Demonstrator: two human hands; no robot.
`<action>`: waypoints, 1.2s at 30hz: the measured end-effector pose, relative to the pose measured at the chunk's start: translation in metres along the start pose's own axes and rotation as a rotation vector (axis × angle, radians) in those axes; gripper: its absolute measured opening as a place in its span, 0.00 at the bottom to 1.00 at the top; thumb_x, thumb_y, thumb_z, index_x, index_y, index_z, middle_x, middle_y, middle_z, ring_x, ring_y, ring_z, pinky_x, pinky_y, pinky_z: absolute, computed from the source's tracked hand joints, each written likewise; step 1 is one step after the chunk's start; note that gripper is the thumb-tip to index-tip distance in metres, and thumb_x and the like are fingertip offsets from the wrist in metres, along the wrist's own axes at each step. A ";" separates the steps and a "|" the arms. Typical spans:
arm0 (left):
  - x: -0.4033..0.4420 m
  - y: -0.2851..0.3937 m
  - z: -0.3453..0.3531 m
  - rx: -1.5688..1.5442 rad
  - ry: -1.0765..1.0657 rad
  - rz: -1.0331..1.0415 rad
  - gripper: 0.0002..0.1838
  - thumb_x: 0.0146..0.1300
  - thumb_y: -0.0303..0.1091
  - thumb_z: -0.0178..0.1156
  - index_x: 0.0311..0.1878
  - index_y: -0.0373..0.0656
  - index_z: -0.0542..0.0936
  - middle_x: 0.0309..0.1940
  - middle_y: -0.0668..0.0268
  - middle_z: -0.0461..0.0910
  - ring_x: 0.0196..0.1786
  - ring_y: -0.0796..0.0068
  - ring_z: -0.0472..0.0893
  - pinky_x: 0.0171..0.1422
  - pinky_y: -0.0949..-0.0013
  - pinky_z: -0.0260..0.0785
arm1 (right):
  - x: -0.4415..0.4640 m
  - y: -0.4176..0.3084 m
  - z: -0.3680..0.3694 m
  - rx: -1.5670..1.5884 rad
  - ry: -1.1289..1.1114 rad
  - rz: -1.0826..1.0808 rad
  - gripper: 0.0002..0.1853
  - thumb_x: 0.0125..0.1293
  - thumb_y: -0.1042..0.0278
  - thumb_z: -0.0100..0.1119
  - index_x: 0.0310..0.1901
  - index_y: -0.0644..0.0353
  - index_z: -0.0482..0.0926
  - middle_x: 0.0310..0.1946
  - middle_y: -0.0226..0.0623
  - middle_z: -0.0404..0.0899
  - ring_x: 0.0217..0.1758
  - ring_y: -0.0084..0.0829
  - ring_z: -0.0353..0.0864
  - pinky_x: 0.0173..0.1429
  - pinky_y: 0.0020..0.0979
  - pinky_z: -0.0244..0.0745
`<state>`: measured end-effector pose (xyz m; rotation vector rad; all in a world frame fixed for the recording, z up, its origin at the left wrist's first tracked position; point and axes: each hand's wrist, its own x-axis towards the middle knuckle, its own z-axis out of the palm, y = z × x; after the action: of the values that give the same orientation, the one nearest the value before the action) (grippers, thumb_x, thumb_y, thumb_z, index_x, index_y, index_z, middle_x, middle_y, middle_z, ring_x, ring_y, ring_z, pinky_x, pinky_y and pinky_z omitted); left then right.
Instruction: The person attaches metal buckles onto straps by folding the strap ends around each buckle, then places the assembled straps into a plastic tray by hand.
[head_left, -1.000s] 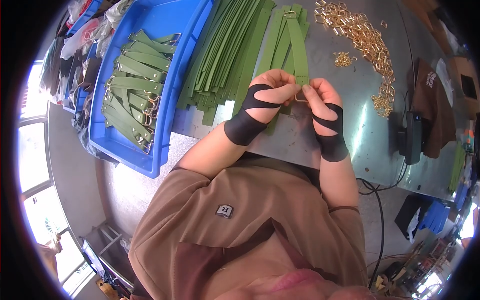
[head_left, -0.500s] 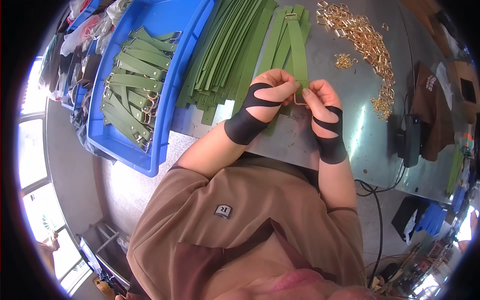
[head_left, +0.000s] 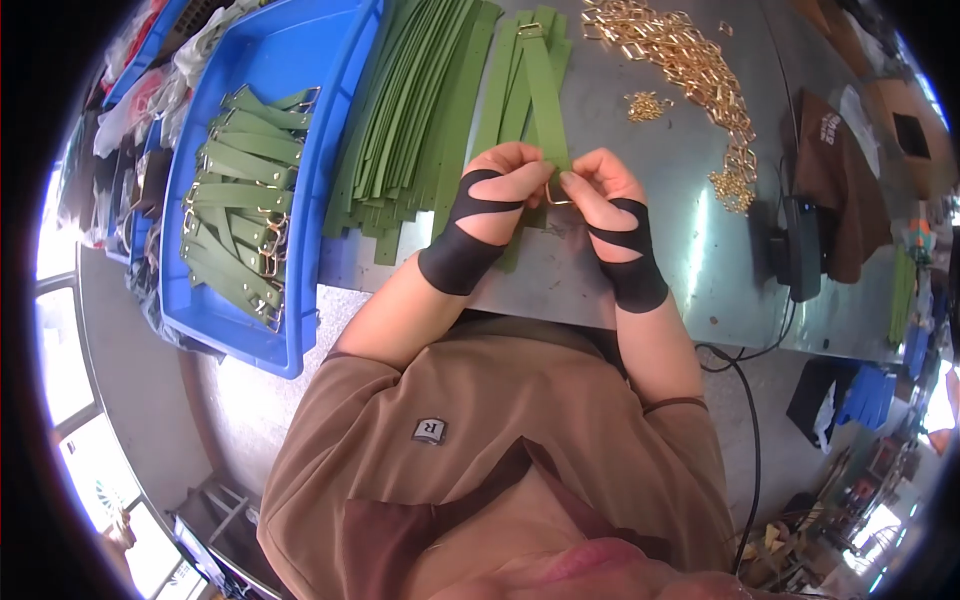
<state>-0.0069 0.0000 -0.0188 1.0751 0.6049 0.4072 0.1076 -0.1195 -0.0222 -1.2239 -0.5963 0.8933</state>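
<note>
My left hand point(head_left: 503, 190), in a black wrist wrap, pinches the near end of a green strap point(head_left: 545, 100). From the other side my right hand point(head_left: 607, 198), wrapped the same way, has its fingers closed on the same strap end. A gold buckle point(head_left: 558, 202) shows between the fingertips of both hands. The strap's far end, with another gold buckle point(head_left: 530, 31), lies over further green straps on the metal table. Left of my hands is a thick stack of green straps point(head_left: 415, 110).
A blue tray point(head_left: 308, 200) of buckled straps stands at the left. Gold rings point(head_left: 680, 60) and two small piles of gold hardware point(head_left: 648, 106) lie on the table point(head_left: 680, 290). Further right are a black device point(head_left: 800, 250), a cable and brown cloth point(head_left: 845, 180).
The view has shifted, so the table and its contents appear further left. Both hands stay closed at the strap end, and the buckle between them shows a little more.
</note>
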 end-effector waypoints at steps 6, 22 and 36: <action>0.001 0.001 -0.004 -0.173 -0.018 -0.079 0.03 0.65 0.26 0.60 0.36 0.38 0.78 0.24 0.66 0.77 0.26 0.75 0.72 0.34 0.74 0.63 | -0.002 -0.015 -0.002 0.003 -0.057 0.045 0.03 0.71 0.75 0.59 0.42 0.63 0.77 0.35 0.28 0.81 0.39 0.18 0.78 0.47 0.23 0.73; -0.003 0.009 0.003 -0.143 0.011 -0.068 0.04 0.63 0.27 0.62 0.35 0.39 0.77 0.21 0.68 0.76 0.23 0.78 0.72 0.30 0.76 0.60 | 0.069 -0.012 -0.075 -1.361 0.273 -0.435 0.05 0.64 0.70 0.59 0.39 0.56 0.83 0.38 0.44 0.80 0.41 0.45 0.81 0.46 0.38 0.76; -0.002 0.003 0.005 -0.088 0.013 -0.045 0.05 0.63 0.28 0.63 0.36 0.39 0.76 0.25 0.69 0.78 0.25 0.81 0.73 0.32 0.76 0.63 | -0.009 -0.037 -0.038 0.079 0.075 0.034 0.06 0.69 0.79 0.57 0.46 0.67 0.79 0.41 0.38 0.82 0.42 0.26 0.82 0.50 0.27 0.77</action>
<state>-0.0049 -0.0032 -0.0141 0.9742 0.6161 0.3987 0.1425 -0.1501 0.0044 -1.1941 -0.4772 0.8874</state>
